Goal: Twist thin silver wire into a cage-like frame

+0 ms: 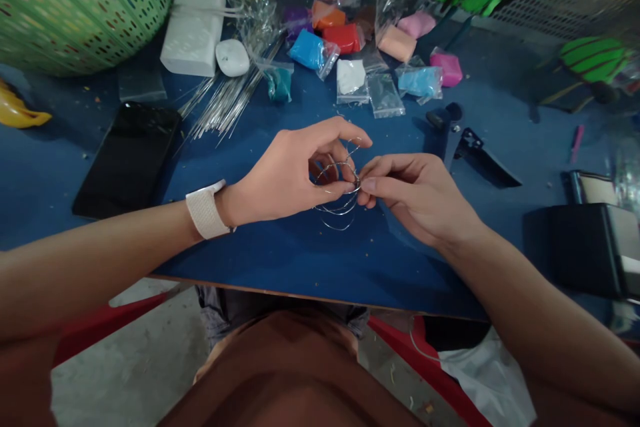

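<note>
At the far left of the frame, the left arm reaches in from the lower left edge, its forearm nearly level and rising gently past a pale watch band (204, 212) at the wrist. A black phone (127, 160) lies on the blue table (280, 250) just above that forearm. Right of the phone, at upper left of centre, is a bundle of straight wires (227, 105). The left hand (285, 173) is arched, back upward, index finger raised and curved away from the thumb, holding the looped wire (342, 213) in mid-frame. Against its right side, the right hand (423, 193) pinches the wire narrowly between thumb and index finger, other fingers curled beneath; its forearm slants down to the lower right corner. Beyond, at right, sits a black box (583, 250).
</note>
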Tool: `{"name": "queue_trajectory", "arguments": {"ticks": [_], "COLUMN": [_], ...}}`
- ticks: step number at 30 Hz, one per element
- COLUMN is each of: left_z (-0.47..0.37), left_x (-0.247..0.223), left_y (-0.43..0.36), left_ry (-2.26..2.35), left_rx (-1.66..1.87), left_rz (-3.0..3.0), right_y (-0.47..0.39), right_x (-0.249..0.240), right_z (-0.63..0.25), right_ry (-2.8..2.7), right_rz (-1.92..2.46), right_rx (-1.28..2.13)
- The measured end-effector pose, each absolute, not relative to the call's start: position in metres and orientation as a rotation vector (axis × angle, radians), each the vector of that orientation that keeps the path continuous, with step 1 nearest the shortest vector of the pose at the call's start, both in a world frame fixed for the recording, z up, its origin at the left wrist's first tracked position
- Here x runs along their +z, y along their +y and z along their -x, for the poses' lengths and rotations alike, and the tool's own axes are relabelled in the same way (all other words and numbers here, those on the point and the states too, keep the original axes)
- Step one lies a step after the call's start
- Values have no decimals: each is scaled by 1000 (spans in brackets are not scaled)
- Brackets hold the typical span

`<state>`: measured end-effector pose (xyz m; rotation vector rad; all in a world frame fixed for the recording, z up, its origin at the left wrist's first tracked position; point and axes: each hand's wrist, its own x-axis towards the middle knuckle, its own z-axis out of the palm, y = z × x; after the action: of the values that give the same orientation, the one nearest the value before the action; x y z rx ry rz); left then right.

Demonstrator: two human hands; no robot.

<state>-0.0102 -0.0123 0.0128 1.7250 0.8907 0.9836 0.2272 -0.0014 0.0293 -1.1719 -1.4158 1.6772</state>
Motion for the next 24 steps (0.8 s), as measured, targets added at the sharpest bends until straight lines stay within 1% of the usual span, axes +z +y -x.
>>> {"name": "queue_trajectory", "arguments": {"ticks": [9,18,24], "left_z": [10,8,10], "left_x": [15,18,23], "left_y": [-14,-12,-10], "left_ry": [878,932,899], "left_rx": [1017,1046,977], "left_rz": [-1604,-1477,-1324], "right_y": [-4,-9,-11], "right_x": [27,38,34], "right_z": [-233,-230,-233], "right_ry": [-1482,-1641,-1790], "right_rz": [1170,1111,1105], "right_rx": [1578,1353,1110]}}
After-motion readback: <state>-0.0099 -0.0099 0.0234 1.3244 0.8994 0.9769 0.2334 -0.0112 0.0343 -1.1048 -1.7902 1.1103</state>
